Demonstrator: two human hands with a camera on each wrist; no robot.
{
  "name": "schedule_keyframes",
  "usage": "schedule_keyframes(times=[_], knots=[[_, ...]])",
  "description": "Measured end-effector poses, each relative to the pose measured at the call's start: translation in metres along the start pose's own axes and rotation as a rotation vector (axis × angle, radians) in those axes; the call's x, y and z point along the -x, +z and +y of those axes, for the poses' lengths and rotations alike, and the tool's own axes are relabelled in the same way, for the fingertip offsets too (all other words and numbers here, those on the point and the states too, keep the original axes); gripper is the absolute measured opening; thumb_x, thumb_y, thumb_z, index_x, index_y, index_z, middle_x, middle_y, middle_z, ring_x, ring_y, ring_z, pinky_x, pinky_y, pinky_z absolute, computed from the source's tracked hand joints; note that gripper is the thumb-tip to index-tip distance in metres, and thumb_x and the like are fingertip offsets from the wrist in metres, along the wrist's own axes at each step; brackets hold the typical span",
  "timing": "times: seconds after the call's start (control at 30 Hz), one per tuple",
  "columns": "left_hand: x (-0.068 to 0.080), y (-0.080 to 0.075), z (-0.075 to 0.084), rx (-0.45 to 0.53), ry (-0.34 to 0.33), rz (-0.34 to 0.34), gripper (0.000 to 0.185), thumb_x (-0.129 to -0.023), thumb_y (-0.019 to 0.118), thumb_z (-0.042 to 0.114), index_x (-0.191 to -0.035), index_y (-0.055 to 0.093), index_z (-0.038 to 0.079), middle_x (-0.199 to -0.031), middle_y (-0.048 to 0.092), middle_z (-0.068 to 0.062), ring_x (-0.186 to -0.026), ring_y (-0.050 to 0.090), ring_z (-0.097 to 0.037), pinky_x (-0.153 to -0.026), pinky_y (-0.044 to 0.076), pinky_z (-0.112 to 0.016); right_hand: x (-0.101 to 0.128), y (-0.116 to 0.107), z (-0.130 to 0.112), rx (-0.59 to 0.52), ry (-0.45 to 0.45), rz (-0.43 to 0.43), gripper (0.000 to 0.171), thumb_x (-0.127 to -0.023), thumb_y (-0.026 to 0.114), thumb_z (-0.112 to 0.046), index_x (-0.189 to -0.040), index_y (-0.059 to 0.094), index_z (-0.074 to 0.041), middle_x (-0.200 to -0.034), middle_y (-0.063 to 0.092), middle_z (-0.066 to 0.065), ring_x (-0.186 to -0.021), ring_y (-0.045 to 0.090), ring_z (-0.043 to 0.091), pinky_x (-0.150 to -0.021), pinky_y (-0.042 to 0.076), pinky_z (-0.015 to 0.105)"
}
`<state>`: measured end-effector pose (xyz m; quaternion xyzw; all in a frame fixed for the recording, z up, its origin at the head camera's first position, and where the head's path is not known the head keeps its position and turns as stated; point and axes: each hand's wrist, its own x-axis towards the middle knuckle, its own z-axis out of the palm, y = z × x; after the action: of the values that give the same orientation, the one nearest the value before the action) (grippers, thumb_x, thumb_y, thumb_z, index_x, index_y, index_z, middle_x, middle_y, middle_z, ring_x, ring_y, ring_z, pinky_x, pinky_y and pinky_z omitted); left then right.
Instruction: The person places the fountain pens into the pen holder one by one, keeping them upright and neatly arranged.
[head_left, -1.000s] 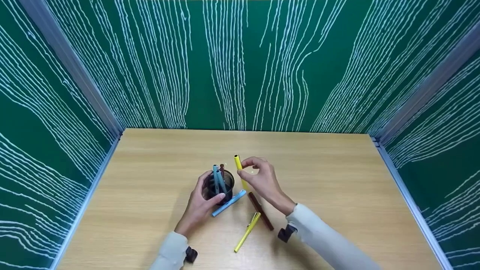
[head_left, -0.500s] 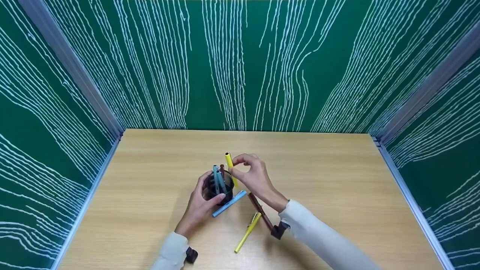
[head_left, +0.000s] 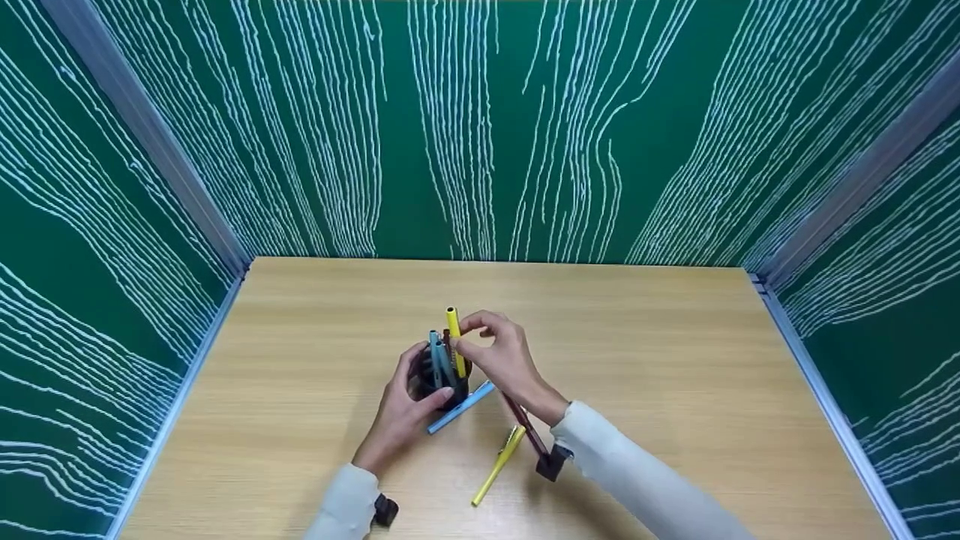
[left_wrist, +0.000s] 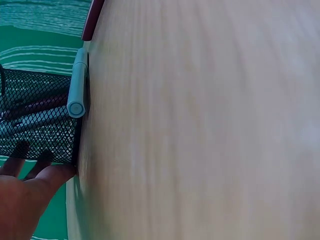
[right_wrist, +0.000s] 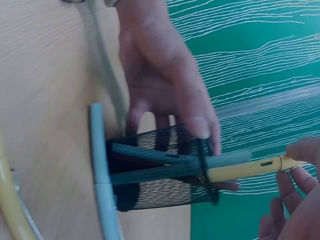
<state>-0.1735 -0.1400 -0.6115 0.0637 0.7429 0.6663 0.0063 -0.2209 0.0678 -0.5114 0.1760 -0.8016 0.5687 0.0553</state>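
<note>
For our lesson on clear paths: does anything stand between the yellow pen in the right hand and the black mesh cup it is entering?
Nothing visible blocks it. The right hand pinches the yellow pen, whose lower end is already inside the black mesh cup. Blue and brown pens stand in the cup beside it. The left hand holds the cup's side.

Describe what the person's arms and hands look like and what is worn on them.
Both hands are bare, with no gloves or rings visible. The left hand and the right hand come out of long, pale off-white sleeves that reach the wrists. A small black device is strapped on the left wrist and another on the right wrist; these look like camera mounts. No markings show on the sleeves.
</note>
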Motion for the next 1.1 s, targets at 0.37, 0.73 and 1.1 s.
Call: schedule_keyframes(times=[0.37, 0.73, 1.1], knots=[[0.000, 0.000, -0.001, -0.002, -0.010, 0.005, 0.082, -0.096, 0.087, 0.024, -0.164, 0.043, 0.030, -0.161, 0.053, -0.012, -0.149, 0.050, -0.035, -0.126, 0.038, -0.059, 0.008, 0.009, 0.021, 0.006, 0.033, -0.022, 0.013, -0.094, 0.087, -0.013, -0.105, 0.081, -0.012, -0.105, 0.077, -0.001, -0.107, 0.070, 0.032, -0.098, 0.056, 0.052], [0.000, -0.001, -0.002, 0.014, -0.021, -0.009, 0.083, -0.098, 0.085, 0.024, -0.166, 0.040, 0.029, -0.163, 0.050, -0.014, -0.151, 0.048, -0.037, -0.125, 0.038, -0.060, 0.011, 0.013, 0.032, 0.002, 0.052, -0.018, 0.012, -0.092, 0.087, -0.012, -0.102, 0.080, -0.013, -0.104, 0.076, -0.001, -0.110, 0.068, 0.038, -0.101, 0.053, 0.061], [-0.001, -0.001, -0.002, 0.021, 0.024, -0.012, 0.080, -0.097, 0.084, 0.021, -0.165, 0.041, 0.024, -0.160, 0.052, -0.012, -0.148, 0.050, -0.034, -0.125, 0.039, -0.056, 0.012, 0.016, 0.034, 0.037, 0.037, -0.034, 0.014, -0.093, 0.087, -0.009, -0.104, 0.080, -0.013, -0.105, 0.077, -0.003, -0.110, 0.067, 0.034, -0.100, 0.052, 0.059]])
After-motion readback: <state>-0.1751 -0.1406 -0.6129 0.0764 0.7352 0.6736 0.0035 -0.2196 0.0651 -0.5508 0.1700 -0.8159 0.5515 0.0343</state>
